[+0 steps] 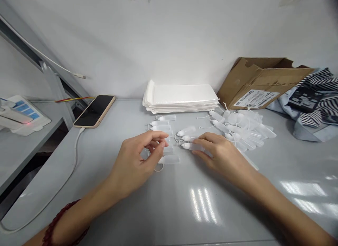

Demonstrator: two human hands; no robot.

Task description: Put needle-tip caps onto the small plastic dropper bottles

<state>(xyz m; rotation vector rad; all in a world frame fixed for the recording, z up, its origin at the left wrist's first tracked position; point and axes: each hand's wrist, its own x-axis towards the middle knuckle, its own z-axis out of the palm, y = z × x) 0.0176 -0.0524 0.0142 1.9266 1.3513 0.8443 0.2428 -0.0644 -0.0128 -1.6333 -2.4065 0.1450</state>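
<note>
Several translucent plastic dropper bottles [170,159] lie in a column by the curled left hand [139,161] (whether it pinches any, one cannot tell), the right hand [221,152] pinches the nearest of three more bottles [187,146], and a jumbled heap [246,128] remains unaligned.

"What were the bottles [244,130] made of?"
"They looked like smooth, cloudy plastic. The table [148,210] was shiny."
"And the box [239,80]?"
"It was dull cardboard. The phone screen [94,110] was glossy."
</note>
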